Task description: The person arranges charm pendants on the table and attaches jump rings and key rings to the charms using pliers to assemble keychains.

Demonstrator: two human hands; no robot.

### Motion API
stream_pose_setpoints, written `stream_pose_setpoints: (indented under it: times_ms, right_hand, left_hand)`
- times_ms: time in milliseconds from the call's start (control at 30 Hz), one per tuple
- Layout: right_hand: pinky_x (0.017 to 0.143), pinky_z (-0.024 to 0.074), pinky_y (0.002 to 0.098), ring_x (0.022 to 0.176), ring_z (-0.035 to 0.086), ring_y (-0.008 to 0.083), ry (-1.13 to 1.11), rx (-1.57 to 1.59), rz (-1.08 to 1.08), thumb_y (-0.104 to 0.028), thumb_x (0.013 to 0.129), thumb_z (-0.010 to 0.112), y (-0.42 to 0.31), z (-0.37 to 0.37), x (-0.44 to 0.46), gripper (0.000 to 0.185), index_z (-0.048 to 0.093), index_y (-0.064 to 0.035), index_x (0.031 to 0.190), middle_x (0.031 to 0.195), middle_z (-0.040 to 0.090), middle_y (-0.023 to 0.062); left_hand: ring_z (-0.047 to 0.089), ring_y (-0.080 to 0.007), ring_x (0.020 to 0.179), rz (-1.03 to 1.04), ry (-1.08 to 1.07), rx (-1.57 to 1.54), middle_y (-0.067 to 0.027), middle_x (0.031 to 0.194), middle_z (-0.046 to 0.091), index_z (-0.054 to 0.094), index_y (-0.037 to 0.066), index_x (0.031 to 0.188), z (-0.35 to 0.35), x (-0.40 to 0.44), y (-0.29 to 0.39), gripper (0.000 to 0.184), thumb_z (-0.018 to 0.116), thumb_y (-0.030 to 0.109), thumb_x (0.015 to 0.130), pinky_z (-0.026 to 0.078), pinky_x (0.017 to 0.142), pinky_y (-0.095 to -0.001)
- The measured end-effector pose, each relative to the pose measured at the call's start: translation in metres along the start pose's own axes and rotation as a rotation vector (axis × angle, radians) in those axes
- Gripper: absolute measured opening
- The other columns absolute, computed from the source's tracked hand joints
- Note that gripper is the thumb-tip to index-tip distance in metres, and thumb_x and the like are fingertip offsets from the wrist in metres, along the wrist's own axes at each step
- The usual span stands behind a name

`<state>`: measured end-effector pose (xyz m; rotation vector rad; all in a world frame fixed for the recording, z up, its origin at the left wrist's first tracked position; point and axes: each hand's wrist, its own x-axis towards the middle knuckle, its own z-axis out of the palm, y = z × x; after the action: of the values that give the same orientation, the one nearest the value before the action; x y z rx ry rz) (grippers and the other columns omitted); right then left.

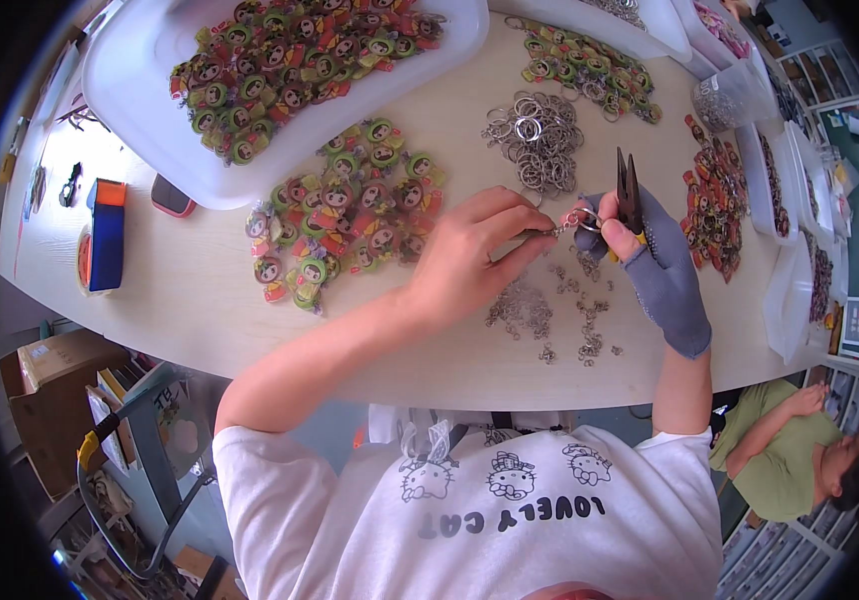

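Observation:
My left hand (480,240) is closed, pinching the end of a short metal chain (568,224) between thumb and fingertips. The chain runs to a split key ring (587,219) held by my right thumb and finger. My right hand (655,260), in a grey fingerless glove, also grips needle-nose pliers (629,195), their dark jaws pointing away from me. Just beyond my hands lies a pile of split rings (540,140). Small chain pieces and links (590,330) are scattered below them. Left of my left hand are several cartoon-figure charms (350,210) in clear wrapping.
A white tray (140,150) of wrapped charms stands at the back left. More charms (590,70) and red figures (715,200) lie to the right, beside bins (765,180). A blue-orange tape dispenser (107,235) sits at left. Another person (790,450) is at right.

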<state>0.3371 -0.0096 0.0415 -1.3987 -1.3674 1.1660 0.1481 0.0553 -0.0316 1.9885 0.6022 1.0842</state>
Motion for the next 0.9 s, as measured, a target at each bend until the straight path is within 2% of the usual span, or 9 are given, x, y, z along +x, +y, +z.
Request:
stream_pose_setpoints:
  times_ms: [267, 467, 567, 667, 767, 900]
  right_hand:
    - [0.076, 0.0430, 0.0214, 0.084, 0.054, 0.0053, 0.007, 0.019, 0.030, -0.015, 0.097, 0.053, 0.000, -0.003, -0.005, 0.016, 0.053, -0.0008, 0.104, 0.093, 0.058, 0.0026]
    - [0.076, 0.0439, 0.0243, 0.082, 0.055, 0.0070, 0.006, -0.008, -0.036, -0.013, 0.096, 0.054, 0.003, -0.008, -0.013, 0.014, 0.054, -0.0004, 0.103, 0.094, 0.059, 0.0034]
    - [0.077, 0.0452, 0.0297, 0.082, 0.058, 0.0148, 0.041, -0.292, -0.042, -0.011, 0.092, 0.059, -0.012, -0.005, -0.019, 0.014, 0.055, -0.0002, 0.101, 0.092, 0.060, 0.0079]
    - [0.079, 0.0454, 0.0357, 0.083, 0.058, 0.0253, 0.117, -0.815, -0.249, -0.010, 0.086, 0.064, -0.011, 0.002, -0.022, 0.018, 0.057, -0.0005, 0.100, 0.092, 0.059, 0.0122]
    - [0.079, 0.0452, 0.0397, 0.087, 0.057, 0.0317, 0.142, -0.806, -0.395, -0.011, 0.082, 0.067, -0.011, 0.015, -0.023, 0.022, 0.058, -0.0008, 0.099, 0.092, 0.058, 0.0137]
    - [0.081, 0.0440, 0.0419, 0.088, 0.057, 0.0306, 0.227, -0.850, -0.411, -0.013, 0.082, 0.067, -0.009, 0.030, -0.026, 0.024, 0.057, -0.0010, 0.101, 0.097, 0.057, 0.0131]
  left_hand:
    - [0.064, -0.0198, 0.079, 0.004, 0.045, -0.037, -0.0084, 0.088, 0.064, 0.067, 0.000, 0.092, -0.001, 0.001, 0.001, 0.017, 0.071, -0.005, 0.076, 0.058, 0.068, -0.0296]
    - [0.063, -0.0208, 0.078, 0.122, 0.159, 0.038, -0.0083, 0.085, 0.065, 0.067, 0.000, 0.090, -0.007, 0.005, 0.006, 0.021, 0.075, -0.004, 0.071, 0.051, 0.067, -0.0308]
    - [0.062, -0.0225, 0.077, 0.204, 0.237, 0.038, -0.0085, 0.084, 0.065, 0.066, -0.001, 0.089, -0.008, 0.006, 0.007, 0.023, 0.077, -0.004, 0.068, 0.048, 0.067, -0.0322]
    - [0.062, -0.0247, 0.077, 0.311, 0.260, 0.047, -0.0099, 0.084, 0.066, 0.065, -0.003, 0.088, -0.010, 0.007, 0.006, 0.024, 0.077, -0.004, 0.067, 0.049, 0.067, -0.0333]
    - [0.062, -0.0268, 0.079, 0.386, 0.284, 0.118, -0.0113, 0.084, 0.066, 0.065, -0.003, 0.089, -0.015, 0.009, 0.012, 0.025, 0.077, -0.004, 0.067, 0.050, 0.068, -0.0348]
    - [0.063, -0.0291, 0.080, 0.453, 0.300, 0.198, -0.0124, 0.084, 0.066, 0.065, -0.004, 0.089, -0.018, 0.007, 0.013, 0.024, 0.077, -0.002, 0.068, 0.050, 0.068, -0.0359]
